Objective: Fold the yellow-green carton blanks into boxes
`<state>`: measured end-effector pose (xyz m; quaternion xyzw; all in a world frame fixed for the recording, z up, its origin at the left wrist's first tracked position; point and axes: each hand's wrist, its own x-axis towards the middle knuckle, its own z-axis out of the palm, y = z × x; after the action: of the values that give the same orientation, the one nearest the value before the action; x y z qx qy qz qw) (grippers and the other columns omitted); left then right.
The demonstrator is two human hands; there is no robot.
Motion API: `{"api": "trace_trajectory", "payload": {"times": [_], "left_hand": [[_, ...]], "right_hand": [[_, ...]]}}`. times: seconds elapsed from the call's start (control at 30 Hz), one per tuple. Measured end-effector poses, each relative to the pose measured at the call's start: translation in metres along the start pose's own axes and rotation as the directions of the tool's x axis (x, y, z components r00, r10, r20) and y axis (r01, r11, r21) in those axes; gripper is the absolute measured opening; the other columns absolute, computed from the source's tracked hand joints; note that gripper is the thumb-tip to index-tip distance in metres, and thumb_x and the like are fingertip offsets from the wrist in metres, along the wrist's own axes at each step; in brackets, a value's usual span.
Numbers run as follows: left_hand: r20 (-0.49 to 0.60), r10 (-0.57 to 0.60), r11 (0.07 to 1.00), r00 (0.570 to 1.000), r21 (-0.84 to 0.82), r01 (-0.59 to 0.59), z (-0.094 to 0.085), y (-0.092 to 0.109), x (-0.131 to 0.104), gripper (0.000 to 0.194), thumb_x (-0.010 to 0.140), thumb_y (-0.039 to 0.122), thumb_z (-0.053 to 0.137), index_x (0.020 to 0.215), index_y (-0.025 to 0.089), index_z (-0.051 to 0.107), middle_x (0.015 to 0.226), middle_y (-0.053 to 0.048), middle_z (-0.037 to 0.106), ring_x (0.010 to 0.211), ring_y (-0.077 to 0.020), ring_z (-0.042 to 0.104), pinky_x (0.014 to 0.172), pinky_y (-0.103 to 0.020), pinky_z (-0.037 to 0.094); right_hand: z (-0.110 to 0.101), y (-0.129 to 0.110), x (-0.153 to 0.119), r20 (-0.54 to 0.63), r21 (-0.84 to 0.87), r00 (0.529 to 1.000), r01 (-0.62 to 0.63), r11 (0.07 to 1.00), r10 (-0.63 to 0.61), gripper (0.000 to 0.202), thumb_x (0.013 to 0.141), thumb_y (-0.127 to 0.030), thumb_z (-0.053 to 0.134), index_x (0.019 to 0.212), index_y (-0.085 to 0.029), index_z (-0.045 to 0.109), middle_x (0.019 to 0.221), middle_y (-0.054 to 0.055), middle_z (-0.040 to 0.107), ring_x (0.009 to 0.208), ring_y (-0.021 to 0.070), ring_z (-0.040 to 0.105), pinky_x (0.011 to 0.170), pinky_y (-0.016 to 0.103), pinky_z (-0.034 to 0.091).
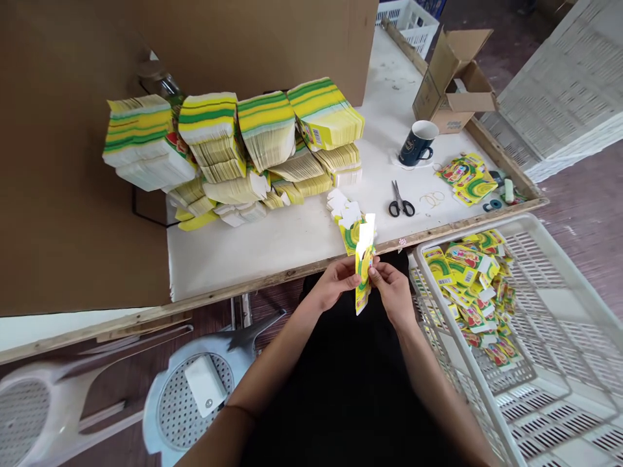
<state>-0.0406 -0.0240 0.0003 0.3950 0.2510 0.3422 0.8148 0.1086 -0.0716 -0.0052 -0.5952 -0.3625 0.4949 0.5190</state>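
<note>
Between my two hands, just off the table's front edge, is a yellow and green printed carton (363, 275) with white flaps at its top. My left hand (337, 283) pinches its left side, and my right hand (392, 289) grips its right side with thumb and fingers. Right behind it, a few flat cartons (349, 230) with white flaps lie on the table near the front edge. Bundled stacks of the same flat cartons (267, 133) stand in rows farther back on the left.
Black scissors (398, 202), rubber bands (432, 198), a dark mug (416, 146) and an open cardboard box (452, 91) are on the table (292, 243). A white plastic crate (545, 259) holding many cartons stands at my right. A grey stool (182, 383) bearing a white box (205, 384) stands lower left.
</note>
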Motion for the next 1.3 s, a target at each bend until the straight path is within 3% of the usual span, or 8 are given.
{"api": "trace_trajectory", "payload": {"times": [0.3, 0.4, 0.53, 0.83, 0.97, 1.03, 1.13, 1.3], "left_hand": [[-0.059, -0.011, 0.999, 0.998, -0.038, 0.009, 0.004, 0.005, -0.005, 0.059, 0.069, 0.057, 0.086, 0.114, 0.02, 0.075, 0.116, -0.013, 0.078, 0.111, -0.0332, 0.072, 0.097, -0.048, 0.057], [-0.04, -0.072, 0.991, 0.997, -0.113, 0.067, 0.005, 0.008, -0.009, 0.061, 0.07, 0.06, 0.084, 0.115, 0.019, 0.074, 0.112, -0.013, 0.078, 0.104, -0.0332, 0.074, 0.092, -0.048, 0.059], [0.005, -0.154, 0.974, 0.988, -0.168, 0.152, 0.009, 0.006, -0.013, 0.061, 0.068, 0.064, 0.083, 0.105, 0.016, 0.076, 0.101, -0.013, 0.079, 0.096, -0.0342, 0.076, 0.087, -0.047, 0.061], [0.086, -0.186, 0.973, 0.979, -0.121, 0.196, 0.011, -0.001, -0.02, 0.054, 0.066, 0.054, 0.088, 0.104, 0.017, 0.079, 0.1, -0.013, 0.079, 0.093, -0.0296, 0.076, 0.087, -0.041, 0.058], [0.009, -0.134, 0.983, 0.991, -0.121, 0.135, 0.013, -0.004, -0.016, 0.052, 0.069, 0.053, 0.088, 0.103, 0.015, 0.077, 0.097, -0.011, 0.079, 0.089, -0.026, 0.076, 0.088, -0.038, 0.057], [-0.08, -0.057, 0.995, 0.995, -0.083, 0.051, 0.015, -0.008, -0.012, 0.053, 0.071, 0.057, 0.085, 0.102, 0.015, 0.076, 0.096, -0.01, 0.079, 0.088, -0.0248, 0.076, 0.085, -0.037, 0.057], [-0.203, 0.054, 0.997, 0.978, 0.056, -0.044, 0.018, -0.018, -0.008, 0.056, 0.075, 0.063, 0.079, 0.098, 0.013, 0.073, 0.097, -0.01, 0.078, 0.087, -0.0234, 0.074, 0.081, -0.034, 0.057], [-0.247, 0.153, 0.962, 0.957, 0.26, -0.086, 0.021, -0.026, -0.009, 0.061, 0.085, 0.062, 0.069, 0.122, 0.014, 0.061, 0.105, -0.011, 0.075, 0.092, -0.0239, 0.072, 0.08, -0.033, 0.056]], "right_hand": [[-0.008, 0.001, -0.012, -0.078, -0.229, 0.985, 0.133, 0.964, -0.154, 0.036, 0.086, -0.048, 0.073, 0.106, -0.019, 0.073, 0.095, 0.008, 0.077, 0.08, 0.0209, 0.069, 0.074, 0.036, 0.057], [-0.011, -0.013, -0.016, -0.189, -0.536, 0.87, 0.297, 0.79, -0.455, 0.032, 0.093, -0.04, 0.066, 0.118, -0.02, 0.069, 0.113, 0.011, 0.074, 0.091, 0.0231, 0.065, 0.079, 0.039, 0.054], [-0.011, -0.03, -0.02, 0.087, -0.63, 0.795, 0.511, 0.584, -0.601, 0.038, 0.095, -0.033, 0.063, 0.133, -0.025, 0.062, 0.131, 0.011, 0.069, 0.108, 0.0267, 0.062, 0.094, 0.045, 0.051], [-0.013, -0.026, -0.02, -0.056, -0.244, 0.917, 0.37, 0.896, -0.394, 0.022, 0.097, -0.042, 0.06, 0.087, -0.023, 0.063, 0.078, 0.002, 0.063, 0.067, 0.0159, 0.058, 0.064, 0.03, 0.049], [-0.009, -0.02, -0.022, -0.256, -0.236, 0.854, 0.399, 0.886, -0.453, 0.029, 0.092, -0.044, 0.066, 0.112, -0.023, 0.062, 0.109, 0.006, 0.065, 0.076, 0.0153, 0.056, 0.069, 0.03, 0.05], [-0.007, -0.014, -0.024, -0.226, -0.272, 0.878, 0.359, 0.893, -0.421, 0.04, 0.092, -0.045, 0.066, 0.124, -0.023, 0.059, 0.121, 0.009, 0.063, 0.081, 0.0164, 0.057, 0.072, 0.032, 0.051], [-0.006, -0.004, -0.028, -0.129, -0.342, 0.938, 0.263, 0.902, -0.322, 0.03, 0.095, -0.047, 0.06, 0.105, -0.019, 0.067, 0.092, 0.005, 0.066, 0.073, 0.0168, 0.055, 0.068, 0.031, 0.048], [-0.012, 0.002, -0.026, -0.189, -0.44, 0.924, 0.225, 0.869, -0.334, 0.033, 0.093, -0.048, 0.063, 0.077, -0.019, 0.065, 0.069, 0.001, 0.057, 0.064, 0.0152, 0.048, 0.06, 0.029, 0.041]]}}
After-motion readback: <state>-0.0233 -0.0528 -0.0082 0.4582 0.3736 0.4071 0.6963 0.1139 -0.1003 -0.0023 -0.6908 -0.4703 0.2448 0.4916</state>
